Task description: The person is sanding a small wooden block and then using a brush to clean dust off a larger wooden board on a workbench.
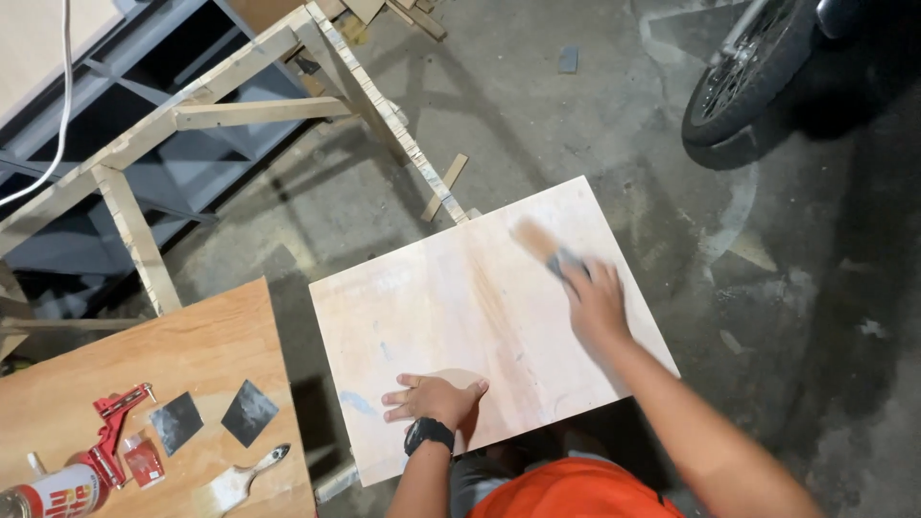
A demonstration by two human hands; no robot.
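Note:
A pale wooden board (451, 297) lies flat in front of me over the concrete floor. My left hand (432, 397) rests palm down with spread fingers on the board's near part; a black watch sits on that wrist. My right hand (595, 299) presses a small dark sanding pad (561, 261) against the board's far right area. The pad and fingertips are blurred from motion.
A wooden table (206, 336) at the left carries two dark sandpaper squares (249, 412), a red corner clamp (115, 422), a paintbrush (240, 480) and a can (48, 494). A wooden frame (240, 105) stands behind. A motorcycle wheel (743, 72) is at the upper right.

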